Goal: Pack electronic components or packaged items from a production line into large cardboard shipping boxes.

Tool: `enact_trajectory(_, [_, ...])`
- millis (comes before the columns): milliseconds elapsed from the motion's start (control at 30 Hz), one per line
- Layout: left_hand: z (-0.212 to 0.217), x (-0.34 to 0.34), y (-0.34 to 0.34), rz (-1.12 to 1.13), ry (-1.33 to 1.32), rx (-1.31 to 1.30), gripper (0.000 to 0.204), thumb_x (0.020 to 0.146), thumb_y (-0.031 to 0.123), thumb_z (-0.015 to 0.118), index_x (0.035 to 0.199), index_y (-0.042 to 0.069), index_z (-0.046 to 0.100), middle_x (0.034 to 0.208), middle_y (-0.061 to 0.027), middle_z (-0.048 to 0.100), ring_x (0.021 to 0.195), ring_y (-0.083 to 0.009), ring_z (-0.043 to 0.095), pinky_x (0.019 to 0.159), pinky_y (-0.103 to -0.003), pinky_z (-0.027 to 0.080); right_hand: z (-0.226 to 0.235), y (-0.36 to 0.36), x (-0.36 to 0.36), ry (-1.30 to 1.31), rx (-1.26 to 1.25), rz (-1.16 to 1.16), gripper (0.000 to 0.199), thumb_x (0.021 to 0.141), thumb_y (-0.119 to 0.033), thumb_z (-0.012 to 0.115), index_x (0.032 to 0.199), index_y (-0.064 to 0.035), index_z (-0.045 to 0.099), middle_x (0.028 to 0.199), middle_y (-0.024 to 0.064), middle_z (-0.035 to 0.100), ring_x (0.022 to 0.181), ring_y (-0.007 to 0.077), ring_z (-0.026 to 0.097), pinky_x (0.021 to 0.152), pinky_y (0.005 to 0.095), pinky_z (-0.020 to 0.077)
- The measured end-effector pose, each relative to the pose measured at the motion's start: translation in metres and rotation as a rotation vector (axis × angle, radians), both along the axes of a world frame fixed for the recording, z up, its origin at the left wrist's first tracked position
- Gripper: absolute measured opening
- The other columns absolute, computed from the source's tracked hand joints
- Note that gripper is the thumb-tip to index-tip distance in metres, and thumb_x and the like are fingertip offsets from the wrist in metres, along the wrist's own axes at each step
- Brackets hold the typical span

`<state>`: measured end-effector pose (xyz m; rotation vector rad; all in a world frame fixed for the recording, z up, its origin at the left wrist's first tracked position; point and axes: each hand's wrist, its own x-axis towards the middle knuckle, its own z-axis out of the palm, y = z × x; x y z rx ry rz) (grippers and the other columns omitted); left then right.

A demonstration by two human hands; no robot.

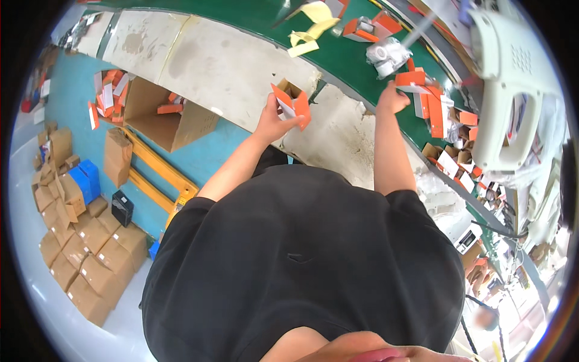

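Floor, left: brown cartons (pixel 90 241) stacked in a heap, too many to count; one open carton (pixel 163 114) with orange boxes spilled beside it.
Left hand (pixel 274 120): grip closed on one open orange box (pixel 292 102), held above the desk edge.
Right hand (pixel 392 99): fingers curled at the box pile (pixel 431 105) on the green belt (pixel 344 57); whether it grips one, I cannot tell.
Progress: judged midway; one box in hand, unclosed, several more waiting on the belt.
Right: one white tool (pixel 512 78) hanging.

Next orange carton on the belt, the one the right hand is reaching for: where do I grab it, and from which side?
Probably the near long edge of the flat orange carton, coming from the worker's side where the right hand is. It lies flat on the green belt; its far side is crowded.
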<state>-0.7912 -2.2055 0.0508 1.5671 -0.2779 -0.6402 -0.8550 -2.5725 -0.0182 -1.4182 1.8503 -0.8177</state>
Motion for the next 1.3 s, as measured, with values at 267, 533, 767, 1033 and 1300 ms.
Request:
enact_trajectory(267, [0.007, 0.025, 0.018, -0.267, -0.314, 0.396, 0.088, 0.069, 0.028, 0.094, 0.137, 0.006, 0.042, 0.122, -0.0202, 0.066, 0.119, -0.0401, 0.062, 0.098, -0.044, 0.051, 0.01, -0.033, 0.091, 1.007, -0.25, 1.013, 0.072, 0.084, -0.041, 0.073, 0.147, -0.0142, 0.05, 0.146, 0.0114, 0.054, 0.139, 0.0329, 0.044, 0.119, 0.0579, 0.0279])
enact_trajectory(533, [0.031, 0.034, 0.065, -0.273, -0.284, 0.485, 0.087, 0.072, 0.03, 0.092, 0.139, 0.008, 0.042, 0.124, -0.02, 0.065, 0.119, -0.0398, 0.062, 0.1, -0.044, 0.05, 0.045, 0.086, 0.105, 1.084, -0.267, 1.426, 0.066, 0.077, -0.052, 0.077, 0.131, -0.0159, 0.064, 0.138, 0.0111, 0.061, 0.135, 0.0293, 0.05, 0.115, 0.0579, 0.0303])
enact_trajectory(767, [0.02, 0.052, 0.111, -0.25, -0.294, 0.429, 0.089, 0.072, 0.027, 0.092, 0.141, 0.006, 0.042, 0.13, -0.0188, 0.063, 0.127, -0.0365, 0.058, 0.103, -0.044, 0.048, 0.003, 0.075, 0.091, 0.681, -0.346, 1.448, 0.068, 0.08, -0.053, 0.076, 0.133, -0.0122, 0.063, 0.141, 0.0143, 0.058, 0.133, 0.0335, 0.052, 0.113, 0.0536, 0.0333])
enact_trajectory(1033, [0.006, 0.078, 0.112, -0.395, -0.39, 0.257, 0.079, 0.067, 0.021, 0.093, 0.135, 0.006, 0.057, 0.138, -0.0107, 0.057, 0.128, -0.0305, 0.056, 0.106, -0.038, 0.048, 0.043, 0.08, 0.081, 0.781, -0.188, 1.309, 0.058, 0.078, -0.042, 0.075, 0.125, -0.0078, 0.067, 0.121, 0.0199, 0.069, 0.112, 0.0358, 0.068, 0.097, 0.0448, 0.0549])
enact_trajectory(1300, [-0.026, 0.105, 0.079, -0.486, -0.444, 0.021, 0.081, 0.066, 0.013, 0.091, 0.137, 0.008, 0.054, 0.134, -0.0115, 0.062, 0.121, -0.0308, 0.061, 0.105, -0.039, 0.049, 0.213, 0.181, 0.0, 0.384, -0.214, 1.312, 0.034, 0.077, -0.014, 0.083, 0.107, -0.0029, 0.072, 0.108, 0.0194, 0.073, 0.101, 0.0353, 0.072, 0.087, 0.039, 0.0559])
